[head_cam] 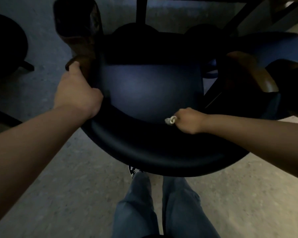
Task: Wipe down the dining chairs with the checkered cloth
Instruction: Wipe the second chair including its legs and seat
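Left hand (77,93) grips chair (155,148); right hand (189,120) clutches cloth (169,120).

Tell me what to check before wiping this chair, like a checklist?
1. Cloth in right hand: ok, bunched in the fist.
2. Left hand steadies the chair's curved back: ok, it grips the rim.
3. Seat bare for wiping: ok, nothing lies on it.
4. Cloth is the checkered one: cannot tell, too little shows.
5. Seat dirty or clean: cannot tell, too dark.
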The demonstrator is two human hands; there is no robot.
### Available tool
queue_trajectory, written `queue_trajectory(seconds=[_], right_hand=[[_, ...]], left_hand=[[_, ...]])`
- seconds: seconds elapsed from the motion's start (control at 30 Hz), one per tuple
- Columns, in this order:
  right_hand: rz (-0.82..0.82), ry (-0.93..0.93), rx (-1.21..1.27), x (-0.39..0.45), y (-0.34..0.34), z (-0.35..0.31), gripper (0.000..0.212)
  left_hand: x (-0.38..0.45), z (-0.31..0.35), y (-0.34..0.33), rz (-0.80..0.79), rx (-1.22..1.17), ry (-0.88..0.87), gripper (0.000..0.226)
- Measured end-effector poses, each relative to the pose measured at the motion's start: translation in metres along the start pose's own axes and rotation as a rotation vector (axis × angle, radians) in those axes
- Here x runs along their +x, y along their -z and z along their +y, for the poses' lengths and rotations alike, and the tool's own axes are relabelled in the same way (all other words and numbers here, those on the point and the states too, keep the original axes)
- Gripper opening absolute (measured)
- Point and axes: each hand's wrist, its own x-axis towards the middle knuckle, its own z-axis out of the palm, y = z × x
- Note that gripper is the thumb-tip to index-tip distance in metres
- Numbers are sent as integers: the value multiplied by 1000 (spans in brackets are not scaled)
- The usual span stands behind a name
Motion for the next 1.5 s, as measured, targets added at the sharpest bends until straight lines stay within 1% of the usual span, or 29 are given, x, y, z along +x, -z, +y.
queue_trajectory(seconds=[0.13,0.23,0.3,0.4,0.47,0.53,0.6,0.7,0.77,0.87,0.93,1.0,1.03,1.1,1.13,1.17,1.2,1.27,1.3,1.33,1.37,1.4,1.47,1.5], right_hand=[[125,159,149,-44,-2,-46,27],[225,243,318,-70,-2,-83,29],[297,284,415,-74,0,-107,24],[393,323,553,-57,6,-147,19],[384,301,618,-34,12,-165,20],[330,258,654,-7,17,-170,28],[273,207,597,12,16,-161,32],[162,151,398,17,3,-124,23],[81,86,255,9,-3,-91,29],[15,-7,100,-7,-3,-48,33],[40,-46,62,-12,1,-29,27],[97,-76,54,-17,9,-10,18],[148,-95,65,-20,14,-1,21],[253,-129,116,-25,31,20,30],[289,-148,145,-28,40,31,32],[315,-175,138,-32,48,41,33],[340,-209,65,-35,54,51,33],[487,-261,-277,-41,63,74,34],[601,-271,-408,-44,67,85,37],[692,-274,-443,-47,70,94,42],[727,-285,-401,-50,73,101,48],[712,-309,-301,-51,76,106,52],[598,-360,-78,-46,82,115,58],[537,-369,-25,-42,87,121,60]], left_hand=[[-1,0,-1,5,-16,3,77],[-1,1,0,0,-32,-3,78],[-1,1,1,-4,-49,-1,78],[-1,2,1,2,-76,18,75],[-1,2,1,9,-104,30,71],[0,2,2,14,-130,32,66],[0,1,2,17,-143,34,64],[-1,1,2,6,-141,37,65],[-1,1,3,-9,-114,24,70],[-5,3,2,-45,59,-16,83],[-7,6,1,-57,265,-44,93],[-8,15,0,-51,478,-115,99],[-10,23,-2,-45,555,-171,101],[-10,43,-11,-75,589,-275,98],[-11,55,-19,-145,557,-312,96],[-12,68,-30,-247,493,-331,95],[-15,81,-44,-360,400,-322,96],[-24,108,-78,-551,172,-232,100],[-28,120,-97,-603,58,-178,103],[-31,131,-116,-623,-47,-131,106],[-33,140,-134,-628,-140,-92,107],[-34,148,-151,-633,-225,-62,108],[-34,162,-181,-666,-370,-11,110],[-35,168,-194,-690,-428,19,112]])
